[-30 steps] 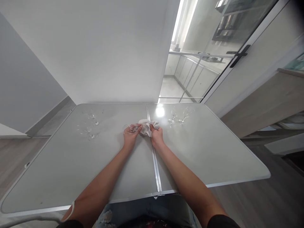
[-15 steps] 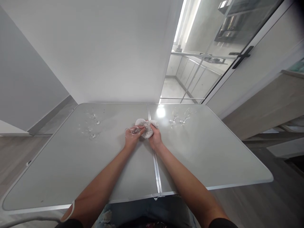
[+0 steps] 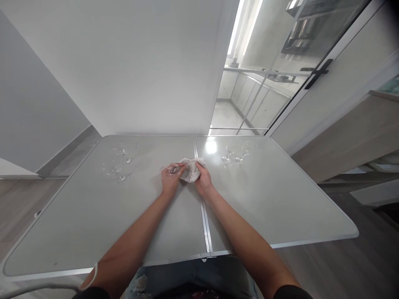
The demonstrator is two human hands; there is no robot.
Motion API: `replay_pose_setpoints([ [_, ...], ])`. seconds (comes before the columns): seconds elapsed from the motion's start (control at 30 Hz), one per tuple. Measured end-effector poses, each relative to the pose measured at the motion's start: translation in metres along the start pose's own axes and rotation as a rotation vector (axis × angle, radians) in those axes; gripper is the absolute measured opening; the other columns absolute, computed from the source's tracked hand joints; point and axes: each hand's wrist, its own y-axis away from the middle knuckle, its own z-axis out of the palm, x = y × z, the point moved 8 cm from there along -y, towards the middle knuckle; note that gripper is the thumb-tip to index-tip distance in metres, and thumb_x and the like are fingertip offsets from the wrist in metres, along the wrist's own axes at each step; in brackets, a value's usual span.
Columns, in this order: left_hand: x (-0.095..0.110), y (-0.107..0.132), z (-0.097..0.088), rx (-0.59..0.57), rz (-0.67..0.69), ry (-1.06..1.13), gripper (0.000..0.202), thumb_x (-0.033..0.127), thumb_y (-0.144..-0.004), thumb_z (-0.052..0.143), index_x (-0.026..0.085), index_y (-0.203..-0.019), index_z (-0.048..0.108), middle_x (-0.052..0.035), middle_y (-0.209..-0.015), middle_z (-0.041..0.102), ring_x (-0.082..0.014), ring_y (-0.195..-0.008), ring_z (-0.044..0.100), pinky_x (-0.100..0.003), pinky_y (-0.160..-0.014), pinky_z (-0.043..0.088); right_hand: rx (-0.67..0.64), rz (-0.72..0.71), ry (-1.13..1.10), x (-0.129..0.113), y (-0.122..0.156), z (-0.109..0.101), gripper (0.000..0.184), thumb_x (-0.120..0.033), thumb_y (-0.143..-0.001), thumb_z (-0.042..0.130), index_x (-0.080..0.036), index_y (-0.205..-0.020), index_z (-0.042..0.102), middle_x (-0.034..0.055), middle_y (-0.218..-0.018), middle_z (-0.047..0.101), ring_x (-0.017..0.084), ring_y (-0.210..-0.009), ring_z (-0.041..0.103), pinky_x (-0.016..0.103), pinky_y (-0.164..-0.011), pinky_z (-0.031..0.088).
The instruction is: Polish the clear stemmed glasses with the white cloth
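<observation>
Over the middle of the table, my left hand [image 3: 172,179] is closed around a clear stemmed glass [image 3: 168,170]. The glass lies tilted on its side, its bowl pointing left and its foot end toward the cloth. A crumpled white cloth [image 3: 190,171] is gripped by my right hand [image 3: 203,178], thumb on top. Cloth and foot end meet between the two hands; my fingers hide part of the stem.
Clear stemmed glasses [image 3: 123,178] stand at the left of the pale grey folding table [image 3: 93,224]. Two more glasses [image 3: 240,160] stand at the back right. A metal seam [image 3: 205,224] divides the tabletop. Behind are a white wall [image 3: 140,74] and a glass door [image 3: 264,91].
My left hand and the glass have shifted slightly left, bringing the foot end toward the cloth's left side. The right hand has barely moved; the cloth's folds look different.
</observation>
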Motion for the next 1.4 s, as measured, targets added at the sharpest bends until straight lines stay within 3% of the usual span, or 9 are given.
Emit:
replay_pose_setpoints([
  [0.17,-0.003,-0.001,0.004,-0.050,-0.023,-0.005,0.025,0.036,-0.066,0.086,0.019,-0.076,0.072,-0.0076,-0.088,0.075,-0.0219,-0.086,0.072,-0.039,-0.086,0.057,-0.010,-0.005,-0.022,0.001,-0.001,-0.001,0.024,-0.035,-0.084,0.069,-0.019,-0.102,0.070,0.0047,-0.105,0.075,0.021,-0.100,0.069,0.034,-0.092,0.053],
  [0.33,-0.001,-0.002,-0.004,0.026,-0.008,-0.033,0.026,0.037,-0.066,0.086,0.018,-0.079,0.073,-0.0088,-0.089,0.075,-0.0223,-0.088,0.071,-0.038,-0.088,0.056,0.014,0.014,0.009,0.001,-0.001,-0.001,0.022,-0.033,-0.082,0.071,-0.019,-0.098,0.071,0.0046,-0.103,0.076,0.021,-0.098,0.069,0.034,-0.090,0.053],
  [0.43,0.000,0.000,0.002,-0.034,-0.016,-0.013,0.027,0.039,-0.066,0.086,0.018,-0.078,0.073,-0.0089,-0.088,0.076,-0.0232,-0.086,0.072,-0.039,-0.085,0.057,-0.017,-0.050,-0.030,-0.004,-0.001,0.001,0.023,-0.035,-0.083,0.070,-0.020,-0.101,0.070,0.0041,-0.105,0.075,0.021,-0.100,0.069,0.035,-0.093,0.053],
  [0.53,0.003,0.003,0.007,-0.088,-0.011,0.008,0.026,0.039,-0.066,0.086,0.019,-0.076,0.072,-0.0081,-0.088,0.076,-0.0237,-0.087,0.072,-0.039,-0.086,0.057,-0.031,0.009,-0.016,0.001,-0.002,0.002,0.023,-0.036,-0.083,0.070,-0.020,-0.100,0.070,0.0042,-0.101,0.076,0.022,-0.099,0.069,0.036,-0.092,0.053],
  [0.7,0.007,0.001,0.000,-0.012,0.019,-0.057,0.024,0.036,-0.069,0.084,0.018,-0.078,0.072,-0.0085,-0.089,0.075,-0.0212,-0.088,0.071,-0.037,-0.088,0.056,0.008,0.025,-0.014,0.002,0.000,0.001,0.026,-0.034,-0.080,0.073,-0.018,-0.100,0.070,0.0056,-0.102,0.076,0.022,-0.098,0.069,0.034,-0.091,0.053],
  [0.8,0.005,0.001,0.003,-0.042,0.006,-0.022,0.025,0.038,-0.068,0.084,0.019,-0.078,0.071,-0.0079,-0.089,0.075,-0.0214,-0.087,0.071,-0.038,-0.087,0.057,0.019,-0.019,-0.032,-0.001,0.001,0.001,0.026,-0.034,-0.078,0.075,-0.017,-0.098,0.071,0.0060,-0.101,0.076,0.021,-0.096,0.070,0.033,-0.090,0.054],
  [1.07,0.011,0.001,0.000,0.014,0.015,-0.022,0.027,0.037,-0.067,0.086,0.018,-0.076,0.070,-0.0087,-0.088,0.075,-0.0214,-0.088,0.072,-0.038,-0.089,0.056,0.044,-0.007,0.136,-0.005,0.004,0.001,0.035,-0.040,-0.070,0.083,-0.016,-0.091,0.070,0.0059,-0.087,0.075,0.021,-0.082,0.070,0.031,-0.075,0.056],
  [1.23,0.007,0.003,0.008,-0.090,-0.003,0.012,0.027,0.039,-0.068,0.085,0.018,-0.077,0.071,-0.0087,-0.089,0.075,-0.0229,-0.088,0.072,-0.041,-0.088,0.057,0.055,-0.021,0.091,-0.011,0.004,0.002,0.036,-0.041,-0.068,0.084,-0.016,-0.090,0.070,0.0058,-0.086,0.075,0.021,-0.081,0.070,0.032,-0.074,0.056],
  [1.4,0.007,0.000,-0.001,0.007,0.018,-0.023,0.025,0.037,-0.069,0.085,0.018,-0.079,0.072,-0.0084,-0.090,0.075,-0.0217,-0.089,0.071,-0.039,-0.088,0.056,0.047,0.017,0.124,-0.008,0.004,0.003,0.035,-0.039,-0.068,0.084,-0.016,-0.091,0.071,0.0061,-0.086,0.074,0.022,-0.083,0.070,0.031,-0.074,0.056],
])
